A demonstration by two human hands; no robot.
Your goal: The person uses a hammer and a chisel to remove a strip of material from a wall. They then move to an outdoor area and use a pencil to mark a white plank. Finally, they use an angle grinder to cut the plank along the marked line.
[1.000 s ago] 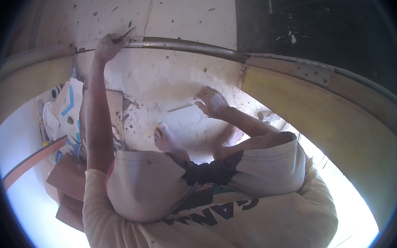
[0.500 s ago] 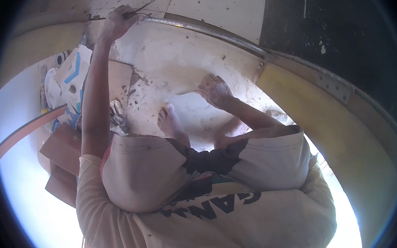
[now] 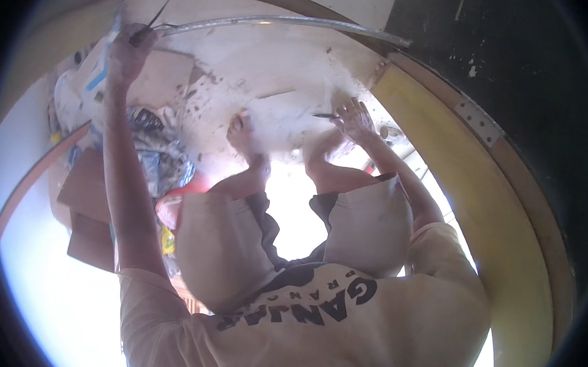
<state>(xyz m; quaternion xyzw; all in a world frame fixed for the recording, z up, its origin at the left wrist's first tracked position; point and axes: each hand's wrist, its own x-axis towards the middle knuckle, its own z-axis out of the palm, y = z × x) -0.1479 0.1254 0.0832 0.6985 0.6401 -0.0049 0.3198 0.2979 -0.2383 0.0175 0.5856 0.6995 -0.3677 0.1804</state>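
Yellow panel: it sweeps nearward from the metal strip's right end, its own lower end lost toward the dark rim.
Metal strip: here's the long one, thin and silvery, glinting midway; whether it truly bows or the lens bends it, can't tell.
Brown panels: nearward and left of the strip, perhaps a box, inside unseen.
Crumpled heap: nearward of the strip's left end, partly behind the forearm, contents a jumble.
Left hand: at the strip's left end, clenched round a dark pointed tool; gripping the strip too? Can't tell.
Right hand: nearward of the strip's right half, blurry, pinching a dark slim piece.
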